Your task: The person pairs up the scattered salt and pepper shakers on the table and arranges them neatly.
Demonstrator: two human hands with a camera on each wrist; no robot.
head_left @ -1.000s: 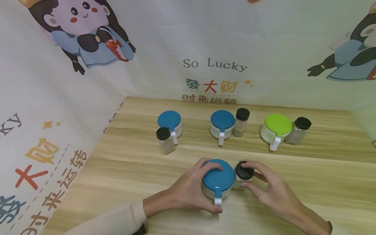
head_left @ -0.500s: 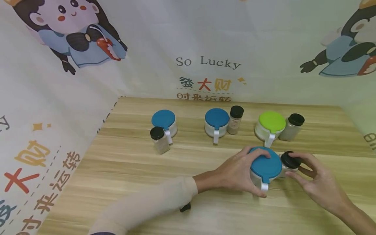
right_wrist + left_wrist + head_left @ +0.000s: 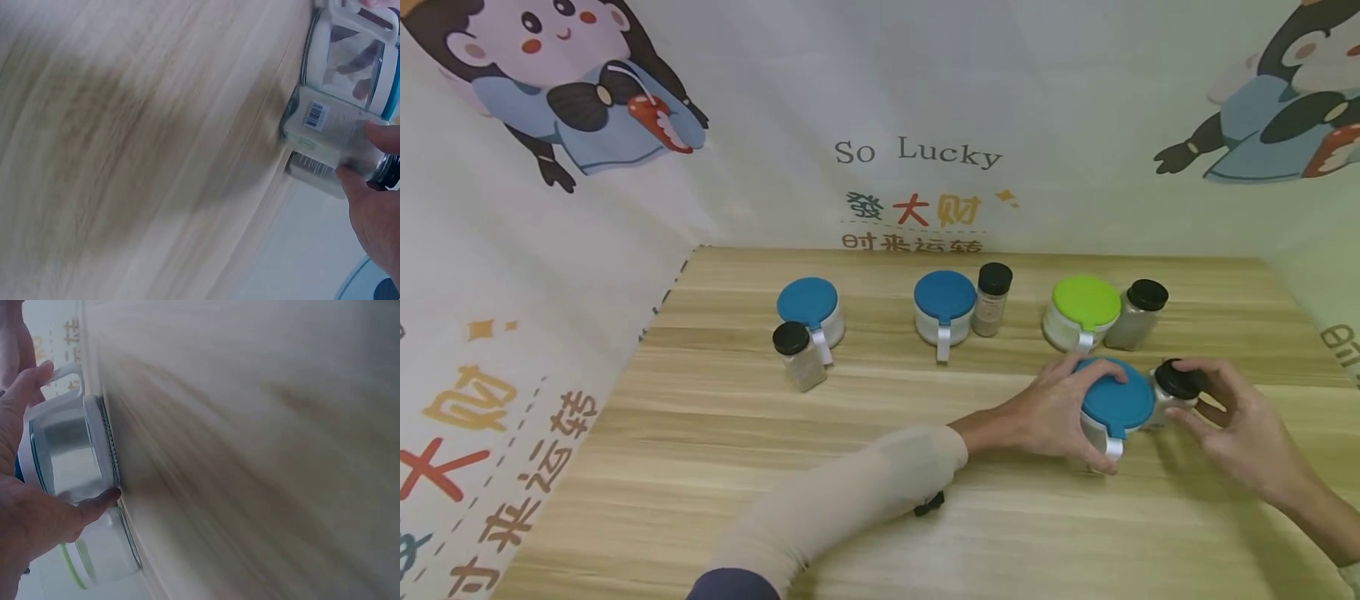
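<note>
My left hand point(image 3: 1056, 412) grips a glass seasoning jar point(image 3: 1116, 398) with a blue lid, fingers and thumb spread around its side. Its white handle points toward me, and in the left wrist view the thumb is by that handle while a fingertip reaches the base of the glass jar point(image 3: 69, 450). To its right, my right hand point(image 3: 1247, 425) pinches a square spice bottle point(image 3: 1163, 410) near its black cap. The right wrist view shows the label and barcode of this clear bottle point(image 3: 325, 128), which stands right beside the blue-lidded jar.
Behind the held pair stand a green-lidded jar point(image 3: 1084, 302) and a black-capped bottle point(image 3: 1138, 312). Farther left are a blue-lidded jar point(image 3: 945, 296) with a round bottle point(image 3: 991, 308), then another blue-lidded jar point(image 3: 807, 302) with a square bottle point(image 3: 801, 362). A printed curtain point(image 3: 760, 100) borders the wooden table point(image 3: 700, 450).
Both hands have moved the blue-lidded jar and the spice bottle together to the right and farther back, from the front middle to just before the green-lidded jar. The view has shifted slightly right.
</note>
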